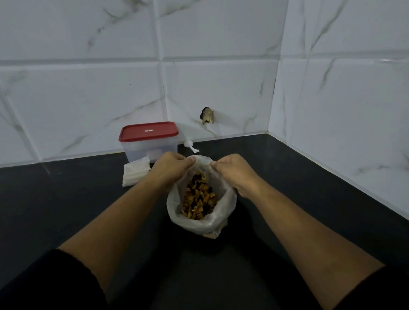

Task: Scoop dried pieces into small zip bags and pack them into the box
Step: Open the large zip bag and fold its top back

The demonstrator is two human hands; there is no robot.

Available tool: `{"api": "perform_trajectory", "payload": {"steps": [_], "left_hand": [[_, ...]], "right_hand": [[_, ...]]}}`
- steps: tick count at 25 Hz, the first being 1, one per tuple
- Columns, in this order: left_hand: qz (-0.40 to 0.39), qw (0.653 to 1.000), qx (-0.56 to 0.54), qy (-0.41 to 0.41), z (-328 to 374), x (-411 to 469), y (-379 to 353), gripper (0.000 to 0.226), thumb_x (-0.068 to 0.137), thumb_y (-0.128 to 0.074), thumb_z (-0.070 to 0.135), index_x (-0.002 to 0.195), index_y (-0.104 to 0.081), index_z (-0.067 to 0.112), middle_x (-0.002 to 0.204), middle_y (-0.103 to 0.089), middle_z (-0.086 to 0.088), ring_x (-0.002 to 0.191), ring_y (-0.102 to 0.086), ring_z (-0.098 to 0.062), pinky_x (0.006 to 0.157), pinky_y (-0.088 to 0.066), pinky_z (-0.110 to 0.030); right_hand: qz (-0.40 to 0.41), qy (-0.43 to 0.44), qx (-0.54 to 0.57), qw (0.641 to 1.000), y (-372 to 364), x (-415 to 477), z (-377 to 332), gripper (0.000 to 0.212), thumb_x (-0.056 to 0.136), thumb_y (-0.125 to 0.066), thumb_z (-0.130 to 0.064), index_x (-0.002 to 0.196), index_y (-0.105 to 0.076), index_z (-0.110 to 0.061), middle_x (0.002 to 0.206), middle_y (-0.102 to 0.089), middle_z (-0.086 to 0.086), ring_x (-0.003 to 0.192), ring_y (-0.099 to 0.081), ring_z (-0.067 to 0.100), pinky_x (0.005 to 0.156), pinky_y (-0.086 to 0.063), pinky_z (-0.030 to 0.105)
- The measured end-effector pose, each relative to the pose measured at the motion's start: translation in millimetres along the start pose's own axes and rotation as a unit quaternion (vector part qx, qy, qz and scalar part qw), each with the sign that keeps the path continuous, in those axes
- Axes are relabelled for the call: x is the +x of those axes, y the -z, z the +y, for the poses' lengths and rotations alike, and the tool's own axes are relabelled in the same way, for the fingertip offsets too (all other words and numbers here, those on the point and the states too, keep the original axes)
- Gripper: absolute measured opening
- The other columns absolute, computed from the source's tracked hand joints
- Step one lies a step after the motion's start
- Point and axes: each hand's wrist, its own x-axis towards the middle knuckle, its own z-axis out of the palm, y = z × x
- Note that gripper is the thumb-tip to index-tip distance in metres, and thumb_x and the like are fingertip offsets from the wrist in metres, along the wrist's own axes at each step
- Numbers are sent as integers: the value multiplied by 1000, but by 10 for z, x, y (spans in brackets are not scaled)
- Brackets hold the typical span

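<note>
Holding the large plastic bag point(201, 223) open, both hands were on its rim. Left hand point(169, 167): fingers point(175, 157) curled over the far-left edge of the mouth, thumb laid along the rim, film gripped between them. Right hand point(235, 174): fingers point(219, 163) curled tight on the far-right edge, film bunched in a pinch at the thumb. The mouth was stretched wide between the two grips.

The bag stood on the dark worktop point(60, 208) at centre view, mouth up toward the camera. The dried pieces point(199, 199) sat inside it, mostly tan and yellow with some dark ones mixed in, visible through the opening. Fill level below the rim; exact depth unclear.

The box point(149, 148) was clear plastic with its red lid point(148, 131) seated on top. It stood at the back of the worktop against the tiled wall point(78, 90), behind the left hand. Something pale showed through its side; could not tell what.

The stack of small zip bags point(136, 173) lay flat just in front-left of the box, beside the left wrist. Could not tell if it touched the box.

The white scoop point(190, 146) lay on the worktop just right of the box, by the wall, apart from the bag.

The wall was white marble-look tile, with a corner on the right. A chipped hole point(207, 115) showed in the tile above and right of the scoop. Black sleeves point(52, 290) sat pushed up on both forearms at the bottom edge.
</note>
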Motion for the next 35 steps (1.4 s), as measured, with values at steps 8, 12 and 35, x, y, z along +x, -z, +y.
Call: {"api": "perform_trajectory", "payload": {"steps": [8, 12, 35], "left_hand": [[-94, 953, -217, 191, 34, 57, 89, 27, 102, -60, 31, 106, -69, 6, 90, -73, -10, 82, -69, -23, 71, -54, -38], [-127, 918, -282, 249, -117, 218, 49, 34, 101, -56, 34, 81, -71, 10, 77, -69, -8, 77, -65, -23, 78, -53, -43], [-37, 980, -160, 114, -464, -545, 301, 34, 93, -74, 35, 117, -70, 12, 115, -71, -13, 104, -70, -29, 82, -62, -43]], "right_hand": [[-18, -103, 68, 992, 49, 31, -46, 26, 102, -64, -28, 102, -74, -4, 95, -77, 13, 91, -74, 27, 90, -61, 42], [-22, -160, 94, 982, -37, 89, -5, 25, 104, -61, -24, 103, -73, -3, 102, -77, 16, 96, -74, 31, 95, -60, 47], [-79, -113, 40, 990, -2, -747, -3, 20, 99, -68, -11, 110, -68, 6, 98, -75, 23, 66, -75, 22, 52, -60, 30]]}}
